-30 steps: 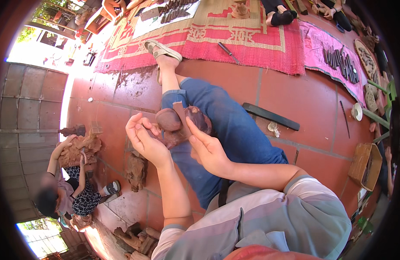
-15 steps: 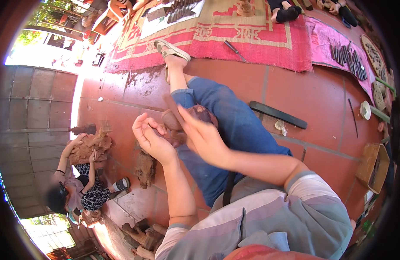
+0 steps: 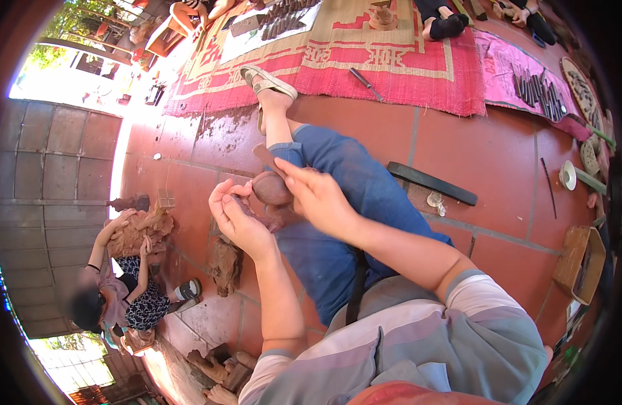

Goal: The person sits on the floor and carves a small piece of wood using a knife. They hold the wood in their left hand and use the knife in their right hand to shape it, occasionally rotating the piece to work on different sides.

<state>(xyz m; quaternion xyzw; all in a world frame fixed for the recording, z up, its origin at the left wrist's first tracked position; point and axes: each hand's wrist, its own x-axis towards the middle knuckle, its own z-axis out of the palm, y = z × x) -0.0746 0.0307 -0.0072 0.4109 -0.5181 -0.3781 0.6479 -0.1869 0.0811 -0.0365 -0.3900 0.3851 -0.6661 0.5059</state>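
A brown carved piece with a smooth rounded end (image 3: 270, 189), probably wood, rests over my bent leg in blue trousers. My left hand (image 3: 240, 219) is closed at its near left side, with curled fingers against it. Whether a small tool is also in those fingers I cannot make out. My right hand (image 3: 321, 202) is wrapped round a flat brown wooden stick (image 3: 265, 158), whose free end points up and left past the rounded end. Part of the carved piece is hidden behind my right hand.
A dark long bar (image 3: 432, 183) lies on the red tiles right of my leg. Ahead is a red patterned mat (image 3: 453, 81) with a chisel-like tool (image 3: 365, 82). Rough wood (image 3: 227, 264) lies left. Another person (image 3: 132, 290) works on a carving (image 3: 146, 229) further left.
The stick in my right hand has shifted slightly left and now appears sharper. More of the piece's rounded end shows. My left hand stays nearly in place.
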